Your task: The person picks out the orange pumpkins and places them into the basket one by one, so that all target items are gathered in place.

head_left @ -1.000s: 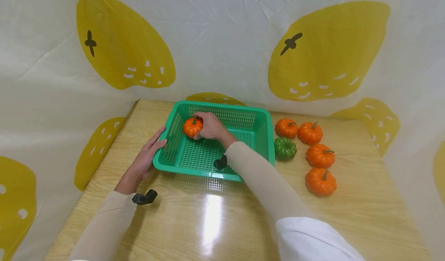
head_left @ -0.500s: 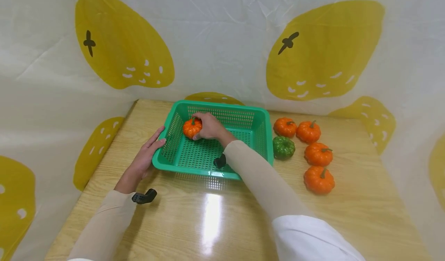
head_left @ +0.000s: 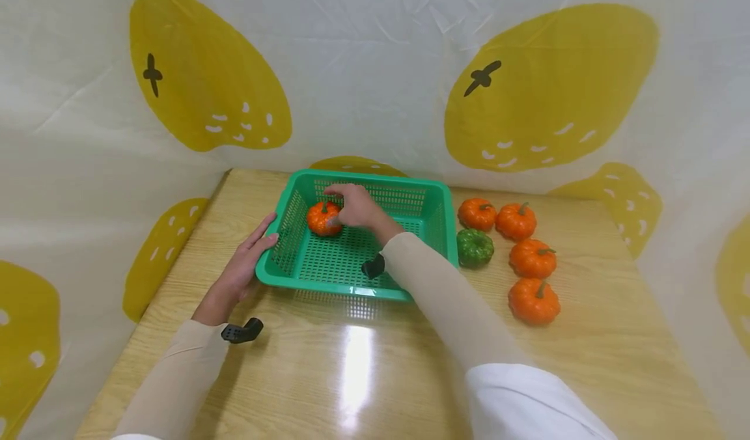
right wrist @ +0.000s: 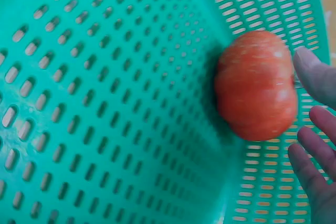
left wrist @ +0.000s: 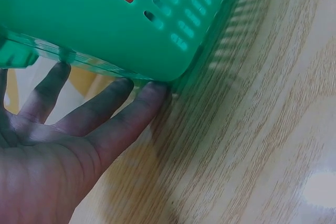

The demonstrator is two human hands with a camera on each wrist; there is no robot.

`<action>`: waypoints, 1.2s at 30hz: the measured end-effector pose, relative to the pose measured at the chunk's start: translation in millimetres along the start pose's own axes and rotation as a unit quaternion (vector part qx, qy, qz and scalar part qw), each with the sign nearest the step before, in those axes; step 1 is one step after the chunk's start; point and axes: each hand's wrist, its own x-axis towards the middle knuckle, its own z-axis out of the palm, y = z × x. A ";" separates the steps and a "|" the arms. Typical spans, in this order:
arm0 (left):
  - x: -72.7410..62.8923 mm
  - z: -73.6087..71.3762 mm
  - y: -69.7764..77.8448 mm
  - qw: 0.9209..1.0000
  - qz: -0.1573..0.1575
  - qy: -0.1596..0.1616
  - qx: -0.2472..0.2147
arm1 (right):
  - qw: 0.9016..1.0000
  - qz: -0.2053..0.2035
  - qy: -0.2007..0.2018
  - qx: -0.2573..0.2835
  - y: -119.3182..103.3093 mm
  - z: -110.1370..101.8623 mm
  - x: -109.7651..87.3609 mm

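A green perforated plastic basket (head_left: 328, 290) stands on the wooden table. Inside it, at the left end, sits a small orange pumpkin (head_left: 321, 222) with a short stem. My right hand (head_left: 356, 207) is just right of the pumpkin, fingers spread and loosely bent around nothing. In the right wrist view, a gap shows between the fingers (right wrist: 307, 163) and the pumpkin (right wrist: 257, 85), with the thumb close to its top. My left hand (head_left: 243, 267) rests at the basket's left side, extended fingertips (left wrist: 152, 90) against the outer wall, thumb at the rim.
Right of the basket lie a green pumpkin (head_left: 475, 248) and several orange pumpkins (head_left: 532, 258). A white cloth printed with yellow lemons (head_left: 551, 88) hangs behind and beside the table (head_left: 293, 375).
My right hand has let go of the orange pumpkin in the basket; its fingers have opened and lifted slightly away. The left hand stays at the basket's side.
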 end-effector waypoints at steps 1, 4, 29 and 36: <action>0.4 -0.7 0.1 1.000 0.000 0.001 0.001 | 1.000 0.000 0.006 0.010 -1.4 -2.1 -0.5; 1.0 -2.5 0.4 1.000 -0.002 0.005 0.000 | 0.999 -0.002 0.023 0.034 -5.7 -8.7 -2.6; 4.2 -15.0 3.1 1.000 -0.010 -0.009 -0.018 | 0.983 0.036 0.075 0.165 -19.1 -73.2 -33.1; 4.4 -17.1 4.5 1.000 -0.009 -0.015 -0.018 | 0.979 0.044 0.096 0.177 -9.1 -91.3 -42.3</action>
